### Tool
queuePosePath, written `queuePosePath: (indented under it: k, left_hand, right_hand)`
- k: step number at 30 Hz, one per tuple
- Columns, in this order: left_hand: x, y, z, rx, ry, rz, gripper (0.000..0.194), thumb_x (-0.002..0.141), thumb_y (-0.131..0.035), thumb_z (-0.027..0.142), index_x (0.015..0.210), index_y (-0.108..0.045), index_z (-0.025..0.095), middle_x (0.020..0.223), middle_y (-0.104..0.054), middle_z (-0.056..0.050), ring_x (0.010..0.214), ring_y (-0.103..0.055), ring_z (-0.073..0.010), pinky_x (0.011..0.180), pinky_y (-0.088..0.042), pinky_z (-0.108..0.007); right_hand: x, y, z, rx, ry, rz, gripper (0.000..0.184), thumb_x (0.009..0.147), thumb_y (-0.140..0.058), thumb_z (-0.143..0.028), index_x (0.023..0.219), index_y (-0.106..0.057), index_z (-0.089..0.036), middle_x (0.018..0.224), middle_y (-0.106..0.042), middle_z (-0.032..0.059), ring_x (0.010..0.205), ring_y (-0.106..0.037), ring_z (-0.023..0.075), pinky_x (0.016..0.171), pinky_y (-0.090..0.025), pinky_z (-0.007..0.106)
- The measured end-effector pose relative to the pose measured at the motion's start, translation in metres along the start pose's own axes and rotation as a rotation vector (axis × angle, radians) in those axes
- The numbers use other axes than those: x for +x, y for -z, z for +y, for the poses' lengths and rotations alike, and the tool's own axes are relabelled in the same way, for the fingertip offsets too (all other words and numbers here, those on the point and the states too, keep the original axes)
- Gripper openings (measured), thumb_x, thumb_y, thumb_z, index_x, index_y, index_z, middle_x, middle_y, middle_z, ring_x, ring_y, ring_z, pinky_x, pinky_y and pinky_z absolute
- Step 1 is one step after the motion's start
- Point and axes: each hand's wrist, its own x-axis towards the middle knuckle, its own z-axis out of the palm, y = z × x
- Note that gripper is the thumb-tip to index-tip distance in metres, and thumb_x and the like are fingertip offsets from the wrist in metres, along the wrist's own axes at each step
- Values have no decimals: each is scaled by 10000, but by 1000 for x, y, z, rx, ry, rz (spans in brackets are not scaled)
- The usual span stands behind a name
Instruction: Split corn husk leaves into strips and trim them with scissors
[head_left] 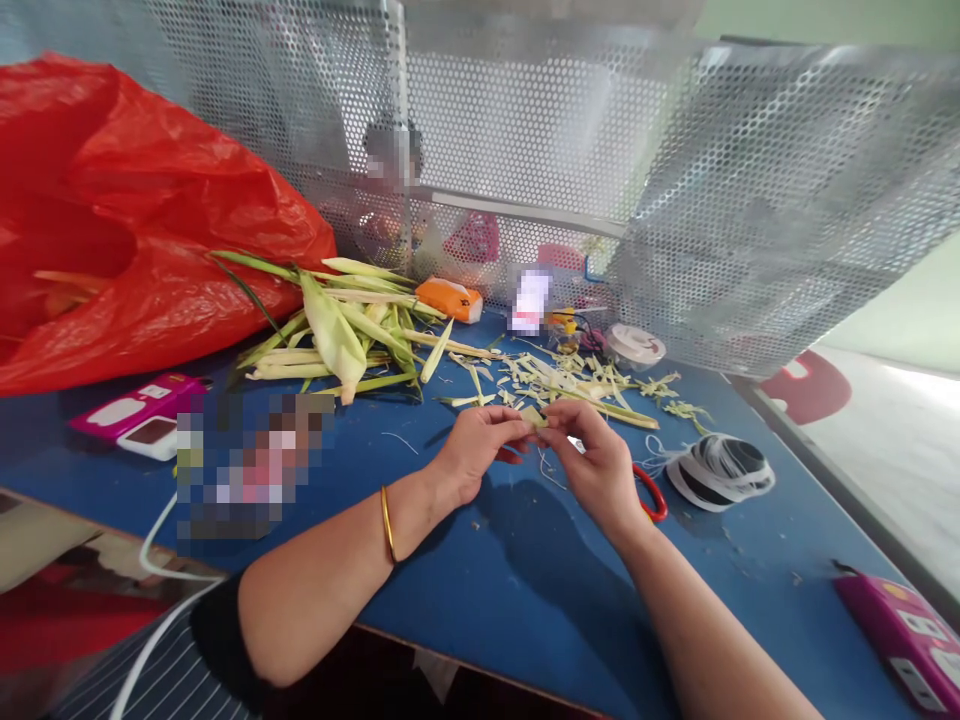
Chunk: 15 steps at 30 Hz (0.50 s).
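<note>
Over the front middle of the blue table, my left hand [480, 445] and my right hand [596, 465] meet, fingertips pinched on a small pale-green piece of corn husk [535, 416]. Both are closed, one at each side of the piece. A red handle [651, 492], probably of scissors, shows partly from behind my right hand. Right of it lies a black-and-white spool of white string [721, 472], loose strands trailing toward my hand. Small cut husk pieces [547, 378] are scattered just beyond my fingers.
Whole corn husks [345, 340] are heaped back left, beside a large red plastic bag [150, 230]. An orange tissue pack [448, 299], a lit phone [529, 300] and a white round reel [636, 345] stand near the perforated metal screen [525, 130]. Purple boxes [142, 412] lie at both sides.
</note>
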Motion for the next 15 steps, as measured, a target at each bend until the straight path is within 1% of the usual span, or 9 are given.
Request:
queuePosePath:
  k: [1, 3, 5, 8, 12, 15]
  left_hand:
    - [0, 1, 0, -19, 17, -9, 130, 646, -734, 264, 677, -682, 149, 658, -666, -31, 590, -575, -112, 580, -445, -243]
    - [1, 2, 1, -43, 45, -17, 127, 634, -735, 256, 674, -681, 148, 670, -668, -39, 611, -588, -121, 578, -448, -247]
    - [0, 1, 0, -49, 50, -9, 120, 633, -731, 246, 677, -682, 146, 670, -667, -43, 626, -595, -127, 584, -456, -252]
    - [-1, -2, -1, -27, -13, 34, 114, 636, -731, 236, 686, -686, 145, 654, -653, -28, 629, -592, -128, 597, -470, -258]
    - [-3, -5, -2, 39, -117, 80, 99, 656, -721, 238, 685, -686, 151, 650, -655, -18, 640, -596, -130, 595, -470, -247]
    - [-3, -6, -2, 88, -172, 97, 75, 666, -708, 227, 678, -683, 157, 648, -659, -14, 630, -591, -125, 596, -464, -240]
  right_hand:
    - [1, 1, 0, -33, 26, -19, 49, 876, -580, -241, 913, -612, -241, 802, -633, -1, 738, -612, 161, 710, -488, 300]
    - [2, 3, -1, -84, 57, -44, 73, 889, -564, -247, 849, -624, -239, 823, -646, 15, 753, -612, 169, 713, -487, 307]
    - [3, 4, -1, -103, 69, -42, 87, 888, -565, -244, 827, -626, -239, 823, -649, 18, 757, -607, 174, 715, -482, 313]
    - [2, 4, 0, -111, 59, -30, 78, 867, -604, -236, 794, -631, -232, 808, -654, 10, 756, -599, 170, 717, -470, 308]
    - [0, 1, -1, -89, -27, 14, 73, 840, -644, -246, 773, -637, -218, 737, -662, -4, 689, -605, 160, 669, -465, 292]
    - [-1, -2, -3, -55, -75, 48, 59, 832, -648, -254, 796, -637, -209, 723, -669, -1, 671, -616, 162, 662, -470, 293]
